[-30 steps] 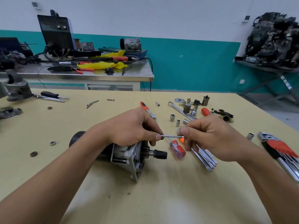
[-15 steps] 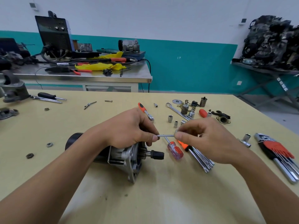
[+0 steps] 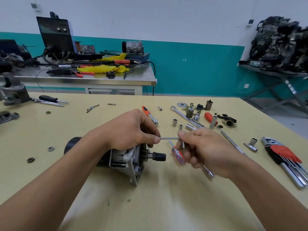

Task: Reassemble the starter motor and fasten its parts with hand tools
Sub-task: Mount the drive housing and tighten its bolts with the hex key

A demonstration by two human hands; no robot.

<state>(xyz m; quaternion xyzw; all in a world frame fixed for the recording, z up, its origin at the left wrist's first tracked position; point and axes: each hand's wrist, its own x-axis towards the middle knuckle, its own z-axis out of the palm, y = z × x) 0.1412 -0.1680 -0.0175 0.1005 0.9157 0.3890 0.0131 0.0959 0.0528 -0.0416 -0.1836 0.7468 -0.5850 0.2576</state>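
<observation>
Well, not much has moved in the last second, but what has tells me something. My right hand (image 3: pixel 206 150) has dropped a little toward 6 o'clock and rolled, so the bend of the hex key (image 3: pixel 170 138) now shows, its short leg pointing down between my curled fingers. A moment ago only the straight shaft showed. The long leg lies level as before, running toward 9 o'clock, where the thumb and forefinger of my left hand (image 3: pixel 131 130) pinch its tip. So both hands are closed on the one key. The left hand is also draped over the nose housing of the starter motor (image 3: pixel 128 159). The motor has not shifted. It lies on its side on the table (image 3: pixel 166 205) just left of centre, with its black-tipped shaft pointing to 3 o'clock. The clear-handled screwdriver (image 3: pixel 178 155) lies just beside that shaft, under my right fingers. I read this as lining up the key: the tip is not yet seated in any bolt I can see, so the fastening has not started. The spare hex key set (image 3: pixel 286 157) lies untouched at 4 o'clock.
</observation>
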